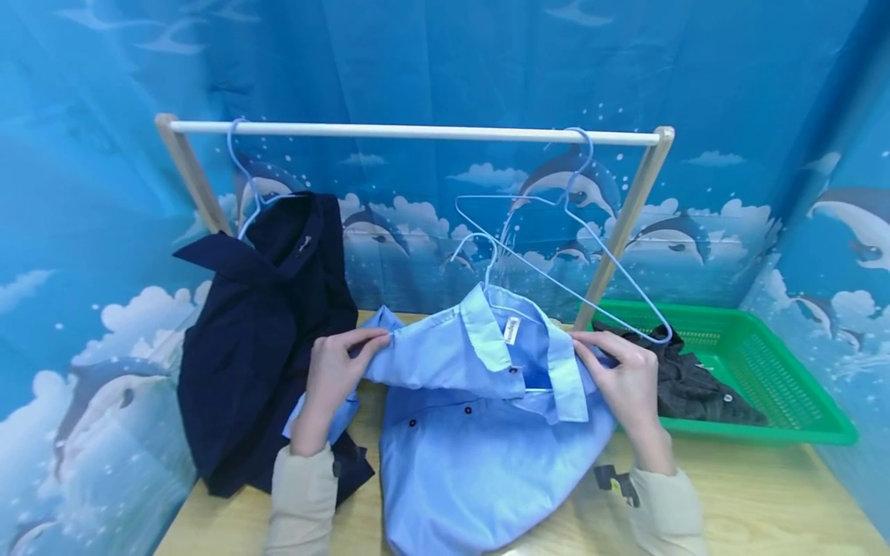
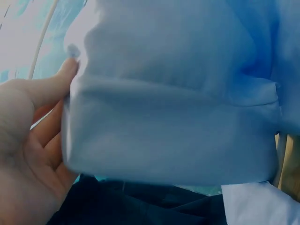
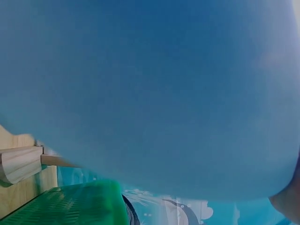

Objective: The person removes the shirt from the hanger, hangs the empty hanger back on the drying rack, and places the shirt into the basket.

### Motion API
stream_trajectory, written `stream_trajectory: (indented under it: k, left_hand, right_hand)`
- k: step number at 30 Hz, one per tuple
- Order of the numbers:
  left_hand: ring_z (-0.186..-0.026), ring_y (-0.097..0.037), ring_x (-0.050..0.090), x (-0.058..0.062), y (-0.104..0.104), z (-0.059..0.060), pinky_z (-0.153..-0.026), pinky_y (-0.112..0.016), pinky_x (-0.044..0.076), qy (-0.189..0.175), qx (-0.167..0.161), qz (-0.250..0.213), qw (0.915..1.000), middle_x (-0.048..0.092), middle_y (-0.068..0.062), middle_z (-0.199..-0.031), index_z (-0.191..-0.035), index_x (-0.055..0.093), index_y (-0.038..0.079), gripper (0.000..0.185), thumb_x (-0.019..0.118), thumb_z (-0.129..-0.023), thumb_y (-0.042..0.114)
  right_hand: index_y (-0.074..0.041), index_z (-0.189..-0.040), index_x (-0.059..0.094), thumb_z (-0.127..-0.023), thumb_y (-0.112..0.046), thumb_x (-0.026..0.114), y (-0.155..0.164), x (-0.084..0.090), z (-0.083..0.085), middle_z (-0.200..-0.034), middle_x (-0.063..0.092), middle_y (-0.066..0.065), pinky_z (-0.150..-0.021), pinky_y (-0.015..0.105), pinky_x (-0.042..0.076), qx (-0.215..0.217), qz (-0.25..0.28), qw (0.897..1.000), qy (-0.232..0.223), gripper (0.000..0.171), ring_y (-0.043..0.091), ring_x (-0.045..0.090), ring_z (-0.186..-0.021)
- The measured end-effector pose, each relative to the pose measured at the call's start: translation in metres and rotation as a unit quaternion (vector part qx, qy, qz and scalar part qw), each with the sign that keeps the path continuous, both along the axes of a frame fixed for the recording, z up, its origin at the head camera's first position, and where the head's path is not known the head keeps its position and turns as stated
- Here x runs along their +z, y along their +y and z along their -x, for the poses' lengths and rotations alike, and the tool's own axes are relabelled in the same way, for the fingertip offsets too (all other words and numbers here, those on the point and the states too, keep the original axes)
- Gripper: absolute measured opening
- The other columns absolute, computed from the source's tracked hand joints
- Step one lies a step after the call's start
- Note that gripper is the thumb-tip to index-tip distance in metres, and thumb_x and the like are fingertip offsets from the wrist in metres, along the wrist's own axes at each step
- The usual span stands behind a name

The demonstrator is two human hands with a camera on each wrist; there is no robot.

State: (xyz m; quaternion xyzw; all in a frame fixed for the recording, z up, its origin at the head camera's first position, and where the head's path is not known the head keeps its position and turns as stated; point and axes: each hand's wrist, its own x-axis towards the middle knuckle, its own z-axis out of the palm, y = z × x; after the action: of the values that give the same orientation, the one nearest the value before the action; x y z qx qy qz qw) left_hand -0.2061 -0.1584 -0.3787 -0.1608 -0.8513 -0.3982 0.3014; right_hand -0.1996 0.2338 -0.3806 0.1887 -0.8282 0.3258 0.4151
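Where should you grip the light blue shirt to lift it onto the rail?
Probably the hanger hook poking up from the collar of the shirt, gripped from above. It stands free and upright, while left hand and right hand grip only the shoulders.

A wooden table (image 1: 758,502) carries a green basket (image 1: 786,371) at its right, a clothes rack (image 1: 417,133) at the back, and the blue shirt (image 1: 473,455) with its lower part resting on it.
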Motion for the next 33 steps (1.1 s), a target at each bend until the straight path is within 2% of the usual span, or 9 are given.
stream_trajectory:
  k: [4, 9, 13, 18, 24, 29, 33]
  left_hand:
    - [-0.076, -0.025, 0.073, 0.001, 0.009, -0.001, -0.063, -0.040, 0.057, 0.041, 0.038, 0.052, 0.9971, 0.078, -0.007, -0.093, -0.100, 0.080, 0.009, 0.013, 0.077, -0.091, 0.019]
    - [-0.084, -0.026, 0.068, 0.000, 0.016, 0.001, -0.069, -0.042, 0.055, 0.061, 0.069, 0.116, 0.9891, 0.074, -0.006, -0.096, -0.101, 0.075, 0.009, 0.012, 0.070, -0.097, 0.019]
    - [-0.086, -0.027, 0.064, -0.001, 0.018, 0.003, -0.074, -0.042, 0.052, 0.079, 0.067, 0.127, 0.9865, 0.071, -0.008, -0.097, -0.102, 0.072, 0.007, 0.010, 0.066, -0.099, 0.016]
    - [-0.084, -0.028, 0.064, -0.002, 0.018, 0.004, -0.071, -0.042, 0.051, 0.093, 0.069, 0.134, 0.9841, 0.070, -0.008, -0.096, -0.101, 0.070, 0.007, 0.010, 0.065, -0.100, 0.016]
    - [-0.086, -0.027, 0.066, 0.000, 0.020, 0.002, -0.076, -0.043, 0.054, 0.102, 0.058, 0.143, 0.9828, 0.071, -0.007, -0.096, -0.100, 0.072, 0.009, 0.007, 0.066, -0.099, 0.013]
    - [-0.088, -0.027, 0.067, 0.001, 0.023, 0.000, -0.080, -0.044, 0.054, 0.101, 0.047, 0.145, 0.9831, 0.070, -0.007, -0.095, -0.101, 0.072, 0.009, 0.007, 0.067, -0.099, 0.012]
    - [-0.087, -0.026, 0.068, 0.000, 0.026, -0.001, -0.077, -0.043, 0.054, 0.092, 0.037, 0.143, 0.9847, 0.070, -0.006, -0.095, -0.101, 0.073, 0.010, 0.007, 0.067, -0.099, 0.011]
  right_hand:
    - [-0.008, -0.097, 0.082, -0.081, 0.003, 0.082, -0.002, -0.001, 0.000, -0.091, 0.078, 0.008, -0.085, 0.004, 0.042, -0.002, -0.002, 1.000, 0.000, 0.019, 0.029, 0.073, -0.081]
    - [-0.008, -0.096, 0.081, -0.082, 0.002, 0.081, -0.003, -0.002, 0.001, -0.091, 0.078, 0.008, -0.083, 0.003, 0.041, -0.008, -0.003, 1.000, 0.006, 0.017, 0.028, 0.073, -0.080]
    - [-0.009, -0.097, 0.081, -0.083, -0.001, 0.081, -0.003, -0.002, 0.000, -0.092, 0.078, 0.007, -0.079, 0.005, 0.043, -0.010, -0.004, 1.000, -0.002, 0.016, 0.025, 0.074, -0.080]
    - [-0.008, -0.097, 0.081, -0.084, -0.002, 0.080, -0.004, -0.002, -0.001, -0.092, 0.078, 0.008, -0.079, 0.004, 0.042, -0.005, -0.005, 1.000, -0.017, 0.014, 0.024, 0.073, -0.081]
    - [-0.007, -0.096, 0.081, -0.080, 0.003, 0.082, -0.007, -0.001, -0.002, -0.091, 0.078, 0.007, -0.077, 0.006, 0.045, 0.003, -0.015, 1.000, 0.002, 0.019, 0.026, 0.074, -0.078]
    - [-0.008, -0.095, 0.081, -0.081, 0.001, 0.083, -0.010, -0.001, -0.001, -0.090, 0.078, 0.005, -0.080, 0.006, 0.043, 0.012, -0.020, 1.000, -0.018, 0.017, 0.025, 0.074, -0.080]
    - [-0.010, -0.096, 0.081, -0.082, -0.001, 0.083, -0.013, -0.002, -0.002, -0.091, 0.078, 0.004, -0.080, 0.006, 0.044, 0.022, -0.023, 0.999, -0.029, 0.017, 0.023, 0.074, -0.081]
